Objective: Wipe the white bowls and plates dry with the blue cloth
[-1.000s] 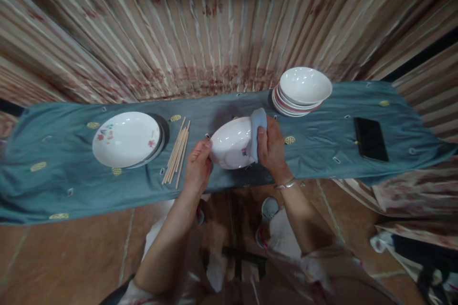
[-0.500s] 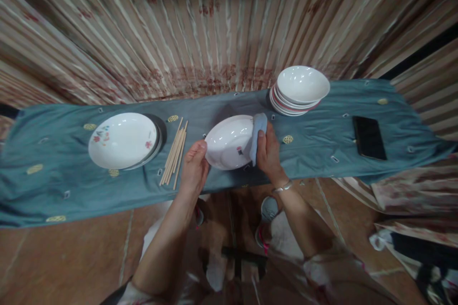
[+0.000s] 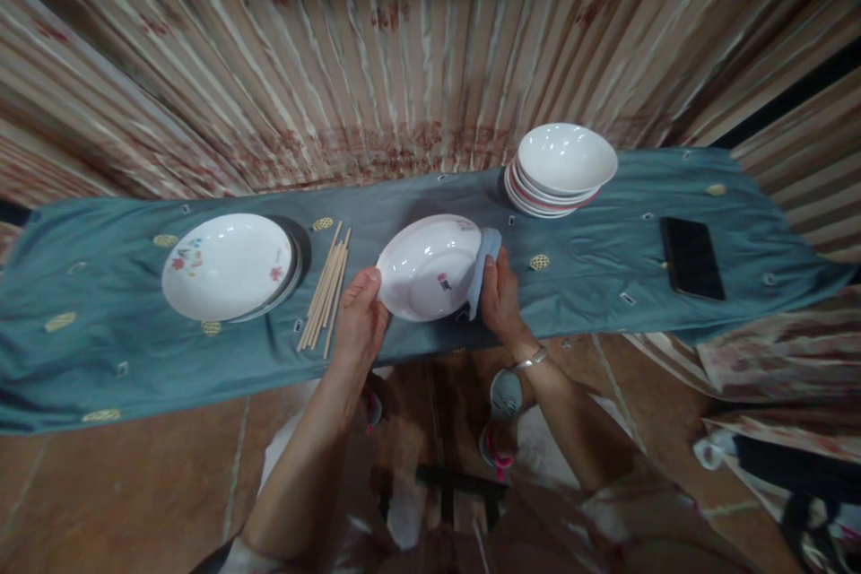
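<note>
A white plate [image 3: 423, 273] with a small printed mark is held tilted over the cloth-covered table. Its left rim is pinched by my left hand [image 3: 361, 305], thumb on the near face. My right hand [image 3: 500, 291] is closed on a light blue cloth [image 3: 485, 265], pressed against the plate's right rim; the fingers behind are hidden. Just left of my left hand lie several wooden chopsticks [image 3: 326, 291] in a loose bundle. Farther left, a stack of white plates [image 3: 225, 267] has flower prints on its top plate.
A stack of white bowls [image 3: 566, 161], some red-banded, stands toward the back right. A black phone [image 3: 692, 258] lies on the right of the blue-green tablecloth [image 3: 592, 278]. Behind the table hangs a pleated curtain [image 3: 404, 63].
The cloth has slid lower along the plate's right rim, uncovering print near its upper right. My right hand has shifted slightly down with it; my left hand keeps its grip.
</note>
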A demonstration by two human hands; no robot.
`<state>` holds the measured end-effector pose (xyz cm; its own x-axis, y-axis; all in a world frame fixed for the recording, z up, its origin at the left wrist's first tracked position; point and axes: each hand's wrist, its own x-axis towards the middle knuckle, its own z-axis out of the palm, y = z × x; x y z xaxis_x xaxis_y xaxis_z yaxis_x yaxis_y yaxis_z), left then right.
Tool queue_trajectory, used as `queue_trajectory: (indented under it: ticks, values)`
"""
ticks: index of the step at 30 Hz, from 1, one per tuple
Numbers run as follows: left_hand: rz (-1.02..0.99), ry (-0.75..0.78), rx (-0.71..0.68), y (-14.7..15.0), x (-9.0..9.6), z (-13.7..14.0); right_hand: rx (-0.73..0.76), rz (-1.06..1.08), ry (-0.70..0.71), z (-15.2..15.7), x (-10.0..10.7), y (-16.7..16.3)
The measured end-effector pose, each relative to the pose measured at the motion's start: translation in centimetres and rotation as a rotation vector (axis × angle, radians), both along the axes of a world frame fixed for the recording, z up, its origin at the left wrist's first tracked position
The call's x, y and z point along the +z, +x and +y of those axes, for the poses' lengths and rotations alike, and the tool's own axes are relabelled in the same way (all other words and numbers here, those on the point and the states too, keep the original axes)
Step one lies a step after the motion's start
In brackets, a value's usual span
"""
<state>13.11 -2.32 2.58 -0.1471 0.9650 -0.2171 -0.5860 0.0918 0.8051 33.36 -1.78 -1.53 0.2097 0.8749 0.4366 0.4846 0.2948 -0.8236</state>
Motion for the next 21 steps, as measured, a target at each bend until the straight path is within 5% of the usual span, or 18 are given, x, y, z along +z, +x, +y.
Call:
queue_trajectory:
  ticks: [13, 21]
  values:
    - [-0.065, -0.007, 0.046, -0.2, 0.3, 0.1, 0.085, 0.118, -0.135, -0.9, 0.3, -0.1]
    - [-0.066, 0.005, -0.023, 0.1, 0.6, -0.2, 0.078, -0.043, -0.029, -0.1, 2.4, 1.0]
